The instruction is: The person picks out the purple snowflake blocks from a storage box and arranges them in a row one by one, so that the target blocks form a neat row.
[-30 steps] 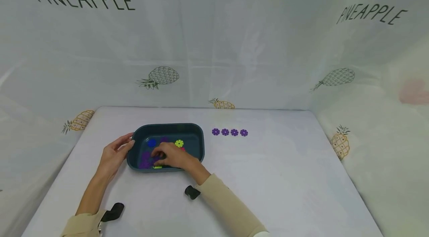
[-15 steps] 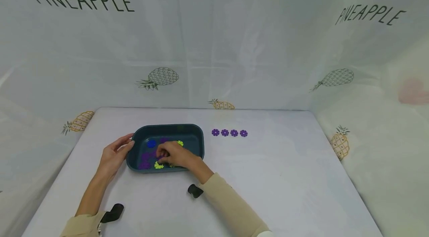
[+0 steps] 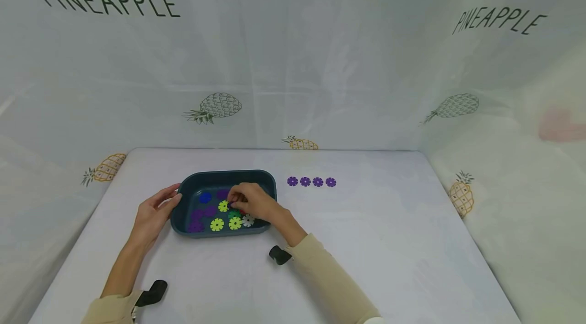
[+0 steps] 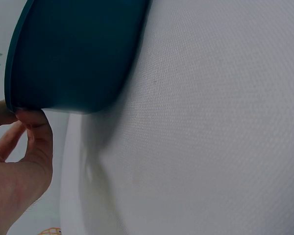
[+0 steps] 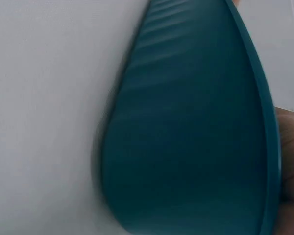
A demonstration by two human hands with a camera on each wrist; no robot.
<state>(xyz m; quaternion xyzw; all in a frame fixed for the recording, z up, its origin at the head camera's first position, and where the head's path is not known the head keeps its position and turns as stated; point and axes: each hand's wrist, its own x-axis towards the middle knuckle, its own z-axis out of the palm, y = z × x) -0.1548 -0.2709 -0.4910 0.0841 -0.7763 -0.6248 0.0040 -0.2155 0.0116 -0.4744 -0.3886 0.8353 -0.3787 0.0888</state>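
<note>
A dark teal tray (image 3: pixel 270 181) holds several flower-shaped plastic discs. Among them are a blue disc (image 3: pixel 205 197), yellow discs (image 3: pixel 217 224), a white disc (image 3: pixel 248 220) and purple discs (image 3: pixel 197 226). My left hand (image 3: pixel 153 217) pinches the tray's left rim between thumb and fingers, also seen in the left wrist view. Over the tray's right half, my right hand (image 3: pixel 256 202) has its thumb and fingers together on a small purple disc (image 3: pixel 231 205), mostly hidden by the fingertips. The tray wall (image 5: pixel 186 137) hides most of this hand in the right wrist view.
Just right of the tray, several purple flower discs (image 3: pixel 305 181) lie in a straight row on the white tabletop (image 3: pixel 389 232). A pineapple-print curtain (image 3: pixel 293 59) hangs behind and beside the table. Each wrist carries a small black device (image 3: pixel 280 255).
My right hand has moved rightward inside the tray, with the purple disc at its fingertips, uncovering yellow, green and white discs. The left hand keeps its hold on the rim.
</note>
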